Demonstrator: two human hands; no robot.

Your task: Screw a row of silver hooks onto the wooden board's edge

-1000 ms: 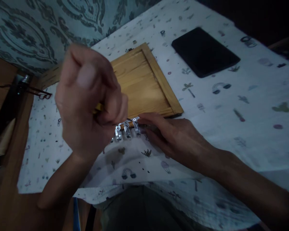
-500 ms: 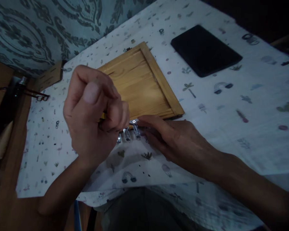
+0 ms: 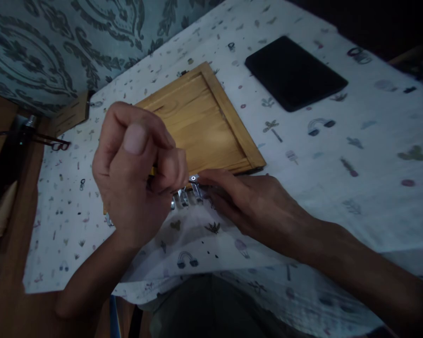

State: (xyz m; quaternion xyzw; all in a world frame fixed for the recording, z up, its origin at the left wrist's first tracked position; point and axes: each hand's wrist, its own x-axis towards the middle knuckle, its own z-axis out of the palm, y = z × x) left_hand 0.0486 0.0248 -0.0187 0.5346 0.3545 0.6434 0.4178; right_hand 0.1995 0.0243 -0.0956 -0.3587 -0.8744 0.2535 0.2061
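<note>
A framed wooden panel (image 3: 197,122) lies on the patterned tablecloth. Along its near edge are several shiny metal clips (image 3: 196,191), and the rightmost metal piece carries a cross-head screw (image 3: 193,178). My right hand (image 3: 254,197) has its fingertips closed on that metal piece at the edge, with part of it hidden beneath the fingers. Above the panel's left part, my left hand (image 3: 137,164) is curled into a fist. A small yellow bit (image 3: 153,171) shows between its fingers; the rest of that thing is hidden. The fist covers the panel's near left area.
A flat black tablet-like slab (image 3: 296,72) lies on the tablecloth (image 3: 303,188) beyond my right hand. At the far left are a pair of glasses (image 3: 59,145) and a brown slotted board (image 3: 70,115) by the patterned wall covering (image 3: 91,37). The table's near edge borders my lap.
The view has shifted slightly, moving the panel and slab a little left in the picture. Both hands keep nearly the same pose and place at the panel's edge.
</note>
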